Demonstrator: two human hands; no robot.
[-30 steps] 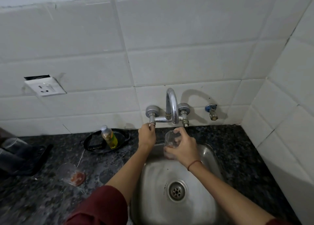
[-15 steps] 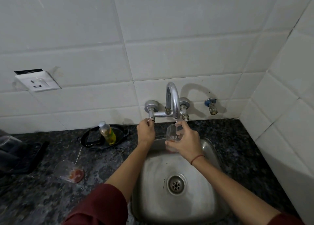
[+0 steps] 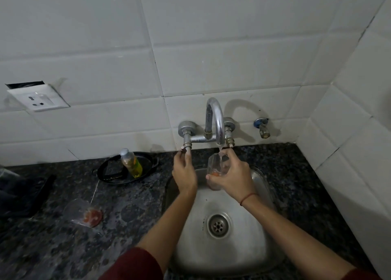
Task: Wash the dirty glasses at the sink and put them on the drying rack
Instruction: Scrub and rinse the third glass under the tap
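My right hand (image 3: 231, 177) grips a clear glass (image 3: 218, 165) with reddish residue at its bottom, holding it upright under the spout of the chrome tap (image 3: 215, 123). A thin stream of water runs into the glass. My left hand (image 3: 184, 169) pinches the tap's left valve handle (image 3: 186, 149). Both hands are over the back of the steel sink (image 3: 228, 248). A second dirty glass (image 3: 84, 213) with red residue lies on its side on the dark counter at the left.
A dish soap bottle (image 3: 131, 162) stands in a black oval tray (image 3: 112, 173) left of the tap. A dark rack or cloth (image 3: 23, 195) with a glass edge sits at the far left. A wall socket (image 3: 38, 98) and a small blue-handled valve (image 3: 262, 127) are on the tiles.
The view has tilted down a little. The glass has risen closer under the spout, and water now flows into it. My left hand stays on the valve handle.
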